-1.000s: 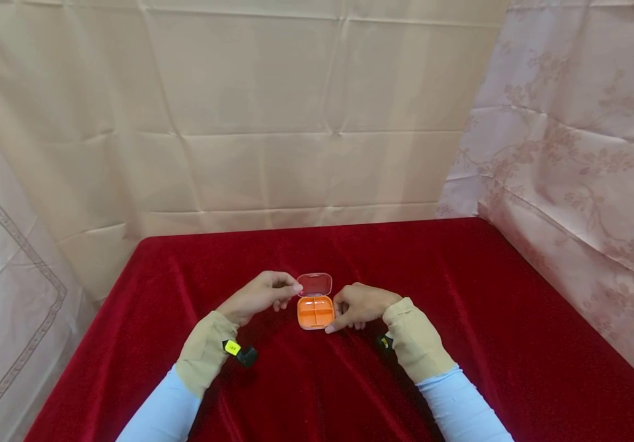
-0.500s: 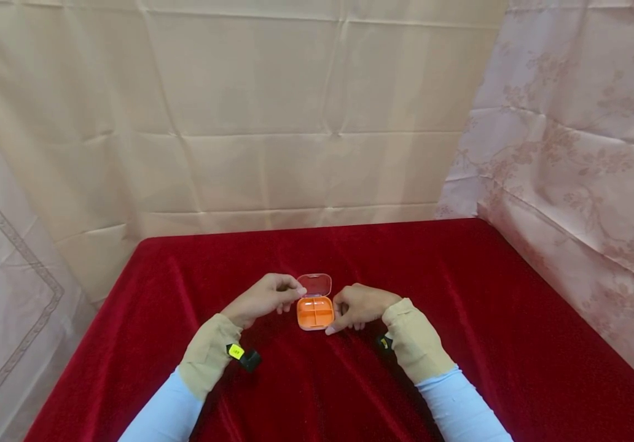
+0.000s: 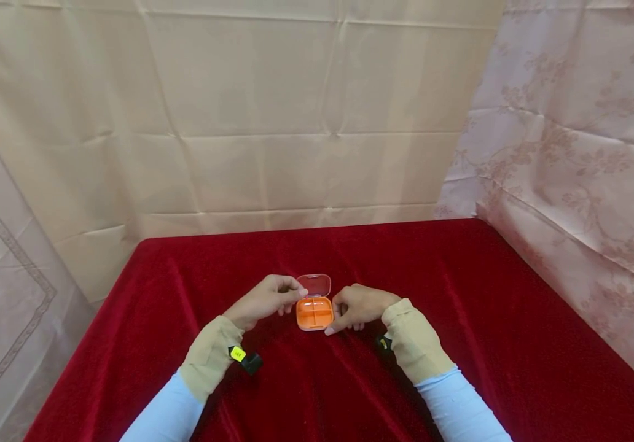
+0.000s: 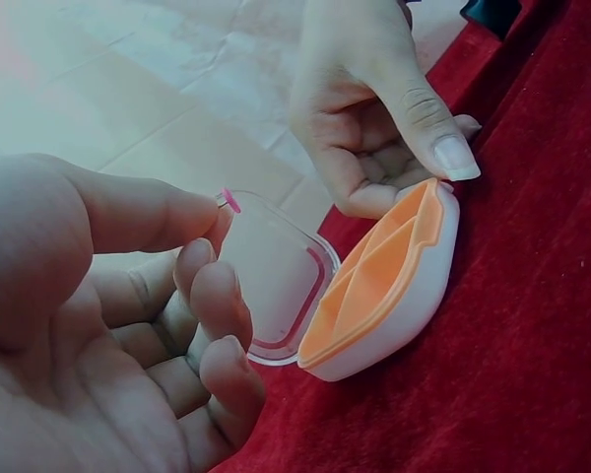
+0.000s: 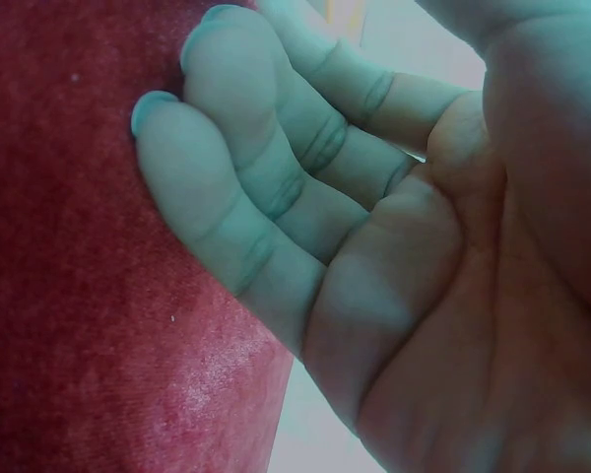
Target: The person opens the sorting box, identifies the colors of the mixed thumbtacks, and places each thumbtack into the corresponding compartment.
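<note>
Step looks like loading: left hand pinches pink-headed metal pin near open orange-and-white rounded plastic box on red velvet cloth; right hand grips box side. Next probably needs lowering, release.

Glossy plastic box on velvety, napped cloth
</note>
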The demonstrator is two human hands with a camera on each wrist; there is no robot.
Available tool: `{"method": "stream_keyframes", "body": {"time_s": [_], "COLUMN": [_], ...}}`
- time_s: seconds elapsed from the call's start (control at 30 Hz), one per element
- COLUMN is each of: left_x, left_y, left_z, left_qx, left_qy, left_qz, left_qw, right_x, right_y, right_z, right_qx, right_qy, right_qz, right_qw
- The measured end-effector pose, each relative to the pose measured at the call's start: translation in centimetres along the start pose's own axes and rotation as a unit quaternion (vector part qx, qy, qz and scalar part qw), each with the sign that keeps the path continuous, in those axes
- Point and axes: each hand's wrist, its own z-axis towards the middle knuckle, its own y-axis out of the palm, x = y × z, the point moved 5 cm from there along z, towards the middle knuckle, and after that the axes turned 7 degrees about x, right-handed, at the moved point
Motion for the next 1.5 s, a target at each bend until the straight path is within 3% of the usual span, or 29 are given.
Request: {"method": "stream_keyframes", "body": {"time_s": [0.9,1.5], "left_x": [0.3,0.2], "left_y": [1.0,1.3], "left_z": [-0.2,-0.1], "left_qx": [0.001,0.002], "left_qy": [-0.009,0.01], "left_qz": [-0.002,0.017], "left_qw": [1.0,0.9998], "right_x": [0.0,0.1], "right_y": [0.0,0.0], "right_z": [0.0,0.0], "right_qx": [-0.002,0.001], "right_qy": [0.004,0.007], "right_qz": [0.002,0.002], "right_qw": [1.0,1.0]}}
